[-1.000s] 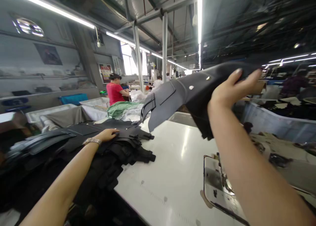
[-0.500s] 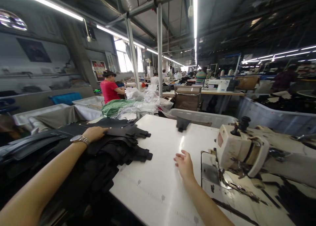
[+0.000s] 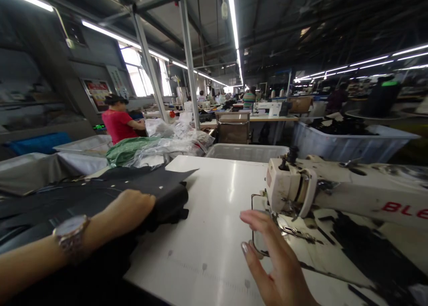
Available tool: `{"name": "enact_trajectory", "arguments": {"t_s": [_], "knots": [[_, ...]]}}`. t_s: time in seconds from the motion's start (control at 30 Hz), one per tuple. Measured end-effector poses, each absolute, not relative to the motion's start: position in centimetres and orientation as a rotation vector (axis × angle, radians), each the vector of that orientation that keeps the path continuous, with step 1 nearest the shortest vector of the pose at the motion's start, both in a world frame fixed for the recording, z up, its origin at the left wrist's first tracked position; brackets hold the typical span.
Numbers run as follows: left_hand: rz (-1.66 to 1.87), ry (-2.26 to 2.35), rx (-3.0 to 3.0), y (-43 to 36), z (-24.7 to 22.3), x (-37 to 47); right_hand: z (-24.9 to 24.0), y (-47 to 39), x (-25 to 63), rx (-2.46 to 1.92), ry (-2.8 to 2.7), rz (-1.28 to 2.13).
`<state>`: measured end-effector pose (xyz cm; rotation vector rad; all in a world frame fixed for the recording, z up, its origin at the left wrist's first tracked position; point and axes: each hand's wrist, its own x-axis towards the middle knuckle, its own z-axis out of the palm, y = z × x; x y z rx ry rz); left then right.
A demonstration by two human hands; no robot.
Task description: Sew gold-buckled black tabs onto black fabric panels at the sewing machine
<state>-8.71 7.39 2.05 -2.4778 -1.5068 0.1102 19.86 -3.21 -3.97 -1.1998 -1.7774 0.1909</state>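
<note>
My L hand (image 3: 132,208) is curled on the blk pcs (image 3: 172,192), L side of surface (image 3: 214,225); can't tell if gripping. R hand (image 3: 279,261) wide, nr sewing mach. (image 3: 286,185) Bin (image 3: 351,146) beyond holds dark stuff (image 3: 341,127).

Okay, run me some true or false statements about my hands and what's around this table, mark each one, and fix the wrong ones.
1. The left hand is at the black pieces. True.
2. The right hand grips a black piece. False: nothing shows between the right hand's thumb and fingers, which are spread apart.
3. The sewing machine is to the right of the black pieces. True.
4. The watch is on the right wrist. False: the watch is on the left wrist.
5. A person in red is ahead on the left. True.
</note>
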Motion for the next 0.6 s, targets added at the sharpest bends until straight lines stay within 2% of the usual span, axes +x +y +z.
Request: {"name": "enact_trajectory", "arguments": {"t_s": [0.07, 0.1, 0.2, 0.27, 0.37, 0.47, 0.6], "knots": [[0.506, -1.295, -2.636, 3.6, 0.9, -4.2, -3.5, -2.9, 19.3, -1.405, -1.939, 0.388], [0.568, -1.206, -2.706, 1.9, 0.4, -2.1, -3.6, -2.5, 19.1, -1.526, -2.030, 0.551], [0.563, -0.939, -3.007, -1.6, -1.6, 3.0, -4.8, -1.4, 19.7, -1.734, -2.232, 0.975], [0.461, -0.822, -3.116, -2.6, -3.8, 5.6, -5.8, -1.1, 21.0, -1.700, -2.321, 1.081], [0.343, -0.567, -3.189, -3.2, -8.6, 8.5, -7.1, -1.6, 23.2, -1.491, -2.496, 1.124], [-0.002, -0.205, -3.300, -3.2, -12.1, 10.2, -8.3, -2.6, 24.4, -1.327, -2.615, 0.970], [-0.242, 0.332, -3.384, -0.2, -10.9, 9.7, -9.2, -4.5, 24.9, -1.329, -2.536, 0.803]]}}
